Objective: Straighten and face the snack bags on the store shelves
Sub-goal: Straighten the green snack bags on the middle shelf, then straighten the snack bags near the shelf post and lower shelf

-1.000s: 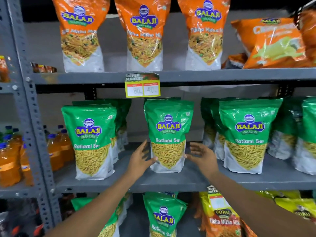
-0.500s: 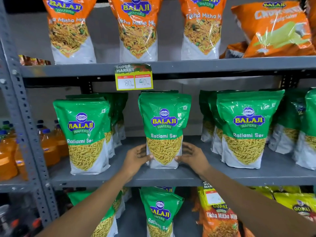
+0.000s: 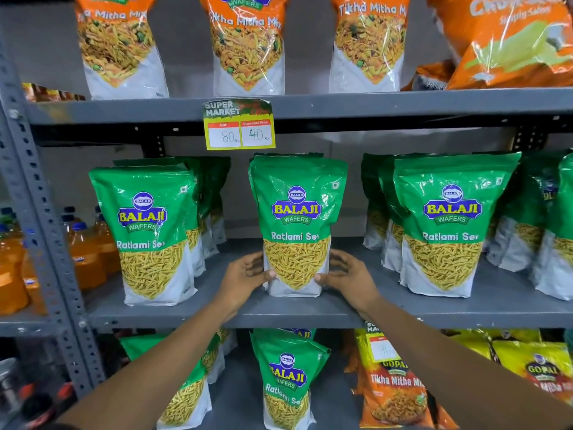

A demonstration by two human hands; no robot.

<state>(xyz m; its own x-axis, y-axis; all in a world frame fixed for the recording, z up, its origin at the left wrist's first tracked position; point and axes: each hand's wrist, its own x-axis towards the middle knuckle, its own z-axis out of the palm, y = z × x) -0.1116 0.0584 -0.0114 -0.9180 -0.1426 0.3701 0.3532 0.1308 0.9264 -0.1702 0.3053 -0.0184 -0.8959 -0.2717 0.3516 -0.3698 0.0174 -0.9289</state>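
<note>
A green Ratlami Sev bag (image 3: 296, 225) stands upright, label forward, in the middle of the grey middle shelf (image 3: 310, 311). My left hand (image 3: 245, 276) presses against its lower left side and my right hand (image 3: 345, 274) against its lower right side, thumbs on the front. Another green bag (image 3: 148, 234) stands to the left with more bags lined up behind it. A further green bag (image 3: 446, 221) stands to the right, also fronting a row. All three face forward.
Orange Tikha Mitha Mix bags (image 3: 248, 45) line the top shelf, with a tilted orange bag (image 3: 508, 41) at the right. A price tag (image 3: 238, 125) hangs from the top shelf edge. Orange drink bottles (image 3: 86, 256) fill the left rack. More snack bags (image 3: 288, 380) stand on the shelf below.
Both hands closed in from beside the middle green bag and now clasp its lower sides. The view has moved closer to the shelf.
</note>
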